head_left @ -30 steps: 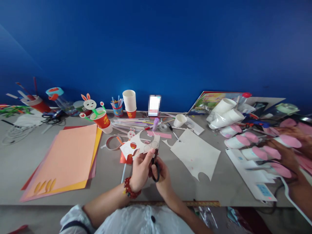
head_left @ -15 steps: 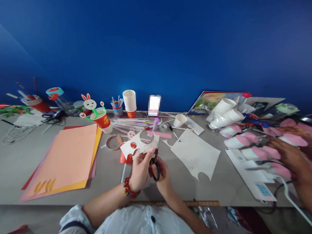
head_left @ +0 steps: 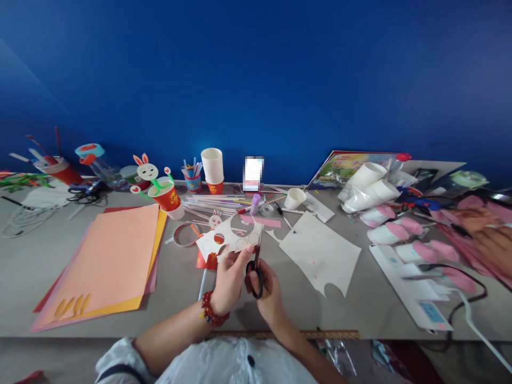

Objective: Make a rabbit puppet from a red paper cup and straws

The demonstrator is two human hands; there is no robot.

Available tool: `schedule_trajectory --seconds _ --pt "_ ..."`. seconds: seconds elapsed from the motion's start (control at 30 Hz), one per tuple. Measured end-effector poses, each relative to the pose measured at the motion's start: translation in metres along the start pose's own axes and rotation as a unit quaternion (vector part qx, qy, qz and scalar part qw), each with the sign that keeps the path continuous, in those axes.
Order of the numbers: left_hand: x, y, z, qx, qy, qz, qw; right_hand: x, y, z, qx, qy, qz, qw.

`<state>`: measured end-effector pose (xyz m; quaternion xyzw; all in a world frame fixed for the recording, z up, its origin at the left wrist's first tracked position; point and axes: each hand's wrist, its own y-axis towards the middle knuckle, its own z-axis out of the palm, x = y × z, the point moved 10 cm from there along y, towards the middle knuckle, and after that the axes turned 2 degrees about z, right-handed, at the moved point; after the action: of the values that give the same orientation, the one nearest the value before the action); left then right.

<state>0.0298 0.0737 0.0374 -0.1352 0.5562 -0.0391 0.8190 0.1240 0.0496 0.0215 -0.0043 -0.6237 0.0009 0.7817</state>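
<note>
My left hand (head_left: 230, 277), a red bead bracelet at its wrist, pinches a white paper sheet (head_left: 230, 237) marked with drawn circles and cut-out holes, held just above the grey table (head_left: 180, 298). My right hand (head_left: 267, 285) grips black-handled scissors (head_left: 256, 269), the blades pointing up into the sheet's right edge. Both hands are close together at the table's front middle.
Orange, yellow and pink paper sheets (head_left: 116, 256) lie at left. A white cut sheet (head_left: 320, 250) lies at right. Bunny cup craft (head_left: 160, 186), stacked cups (head_left: 212, 168), straws (head_left: 216, 202), and pink-eared cups (head_left: 396, 232) sit behind. Another person's hands (head_left: 488, 234) work at far right.
The other person's hands at the far right have drawn back toward the right edge. My own hands, the paper and the scissors have hardly moved.
</note>
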Motion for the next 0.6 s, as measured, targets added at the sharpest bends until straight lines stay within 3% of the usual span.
schedule_trajectory --seconds 0.2,0.6 --pt "-0.014 0.004 0.001 0.029 -0.043 0.070 0.996 -0.004 -0.001 -0.003 0.016 -0.015 0.004 1.000" --pt "-0.016 0.005 0.002 0.069 -0.072 0.056 0.993 -0.010 -0.008 -0.015 0.045 -0.051 0.041 0.997"
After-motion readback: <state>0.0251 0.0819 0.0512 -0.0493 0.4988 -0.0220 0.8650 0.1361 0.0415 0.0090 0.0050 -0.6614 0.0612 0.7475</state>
